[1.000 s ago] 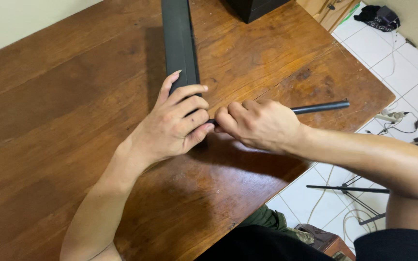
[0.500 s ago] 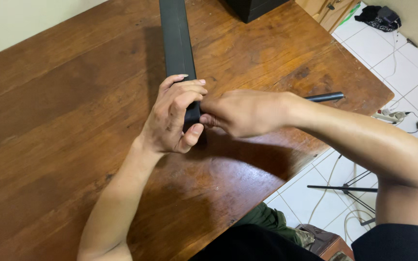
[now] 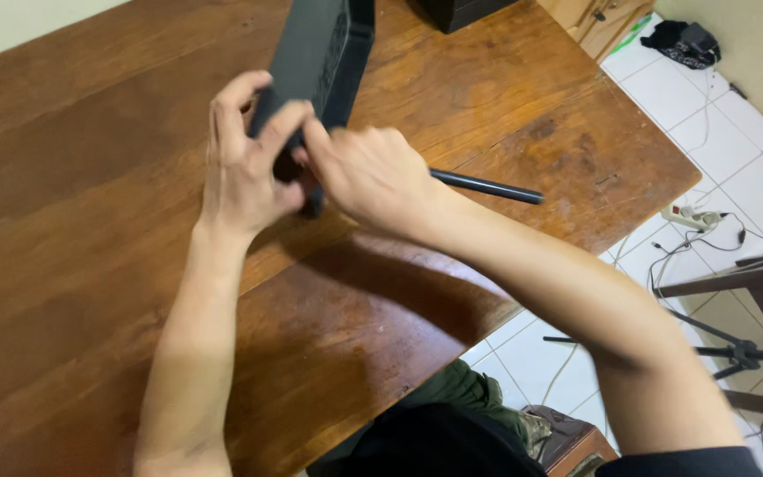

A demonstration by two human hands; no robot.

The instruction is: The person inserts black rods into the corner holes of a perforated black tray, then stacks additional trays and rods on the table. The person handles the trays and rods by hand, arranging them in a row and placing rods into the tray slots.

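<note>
Your left hand (image 3: 245, 172) is clamped round the near end of the long black box (image 3: 315, 57), thumb on its top face, tilting that end up off the wooden bench (image 3: 90, 265), probably to expose the end. Your right hand (image 3: 368, 172) is closed, fingers pinched at the same end, seemingly working on something there; what it holds is hidden. A black rod (image 3: 487, 187) lies on the bench just behind your right wrist.
</note>
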